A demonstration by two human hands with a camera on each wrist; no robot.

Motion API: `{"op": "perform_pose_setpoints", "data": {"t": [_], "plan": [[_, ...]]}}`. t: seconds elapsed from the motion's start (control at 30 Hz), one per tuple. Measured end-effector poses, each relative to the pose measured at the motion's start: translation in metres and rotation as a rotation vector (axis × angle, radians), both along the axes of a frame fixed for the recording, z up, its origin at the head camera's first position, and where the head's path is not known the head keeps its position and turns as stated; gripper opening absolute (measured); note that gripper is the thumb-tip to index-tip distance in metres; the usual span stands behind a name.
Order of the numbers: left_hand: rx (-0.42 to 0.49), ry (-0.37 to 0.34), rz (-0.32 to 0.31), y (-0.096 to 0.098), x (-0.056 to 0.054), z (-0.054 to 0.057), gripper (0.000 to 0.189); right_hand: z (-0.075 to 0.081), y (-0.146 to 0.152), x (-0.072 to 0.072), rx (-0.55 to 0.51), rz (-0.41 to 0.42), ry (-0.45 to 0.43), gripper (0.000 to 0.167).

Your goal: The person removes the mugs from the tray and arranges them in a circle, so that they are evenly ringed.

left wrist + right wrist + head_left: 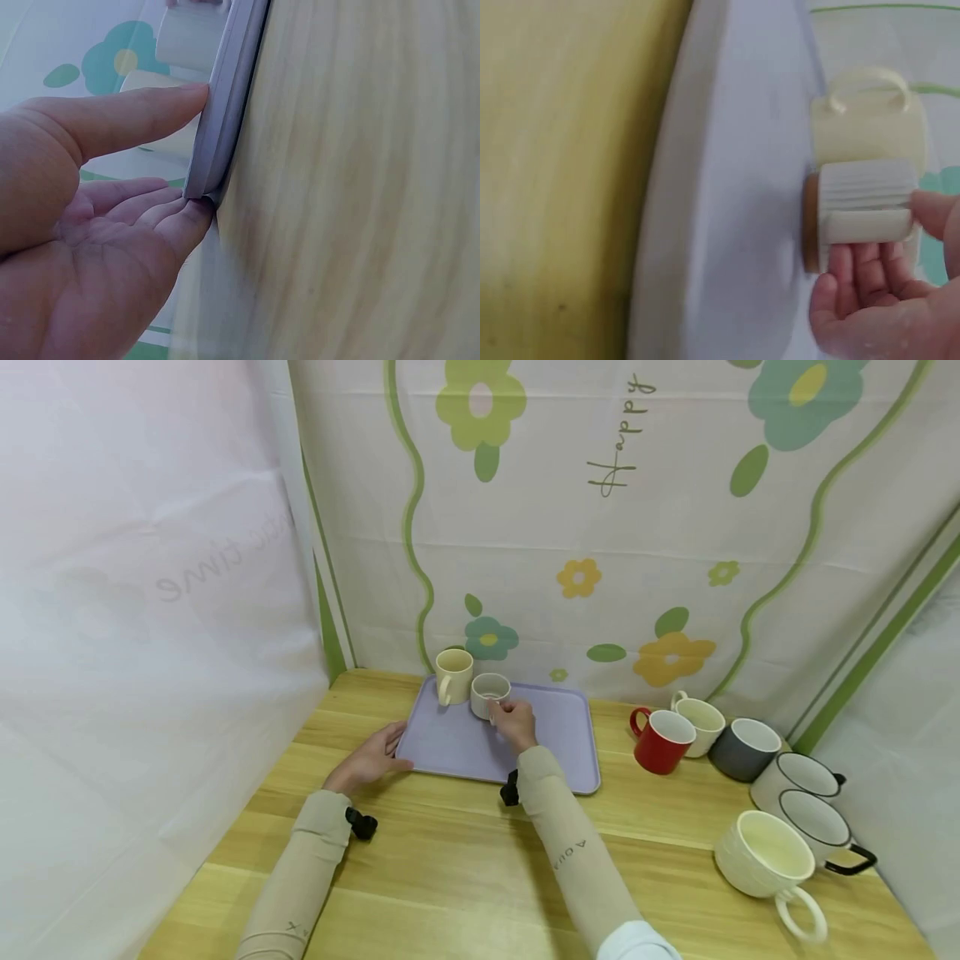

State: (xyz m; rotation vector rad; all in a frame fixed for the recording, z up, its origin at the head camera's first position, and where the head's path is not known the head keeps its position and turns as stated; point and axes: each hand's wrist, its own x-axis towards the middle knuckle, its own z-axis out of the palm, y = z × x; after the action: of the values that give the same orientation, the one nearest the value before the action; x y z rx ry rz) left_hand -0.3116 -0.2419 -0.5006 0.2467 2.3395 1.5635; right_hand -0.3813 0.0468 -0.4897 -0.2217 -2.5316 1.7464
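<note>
A lilac tray (pixel 457 752) lies on the wooden table. My left hand (pixel 371 758) holds its near left corner, thumb on the rim and fingertips at the edge, seen closely in the left wrist view. Toward the tray's back left stands a small off-white ribbed mug (pixel 487 693) with a brown base band (pixel 811 225). My right hand (pixel 515 723) pinches this mug at its handle (pixel 868 226), thumb at the top and fingers beneath. Right beside it, upright on the tray, is a cream mug (pixel 454 675) with its handle toward me.
At the right stand a red mug (pixel 662 743), a cream mug (pixel 705 727), a dark grey mug (pixel 745 750), two black-rimmed white mugs (pixel 787 781) and a large cream mug (pixel 761 853). A flower-printed curtain (pixel 525 527) hangs behind the table.
</note>
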Motion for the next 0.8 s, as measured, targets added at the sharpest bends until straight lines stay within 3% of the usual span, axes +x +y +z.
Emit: {"op": "perform_pose_setpoints", "data": {"t": [0.13,0.3,0.43,0.57,0.8], "plan": [[0.007,-0.007,-0.003,0.000,0.000,-0.002,0.091,0.007,0.007,0.011,-0.036,0.029,-0.067,0.044],[0.012,-0.007,-0.005,-0.001,0.001,-0.001,0.091,0.016,0.021,0.027,-0.223,0.050,-0.130,0.020],[0.010,-0.011,-0.008,-0.002,0.002,0.000,0.091,0.024,0.039,0.044,-0.362,0.057,-0.158,0.019],[0.009,-0.004,-0.019,-0.003,0.003,0.000,0.090,0.033,0.062,0.067,-0.462,0.045,-0.155,0.023],[0.013,-0.006,-0.022,-0.004,0.004,0.002,0.090,0.054,0.110,0.119,-0.546,0.022,-0.135,0.032]]}}
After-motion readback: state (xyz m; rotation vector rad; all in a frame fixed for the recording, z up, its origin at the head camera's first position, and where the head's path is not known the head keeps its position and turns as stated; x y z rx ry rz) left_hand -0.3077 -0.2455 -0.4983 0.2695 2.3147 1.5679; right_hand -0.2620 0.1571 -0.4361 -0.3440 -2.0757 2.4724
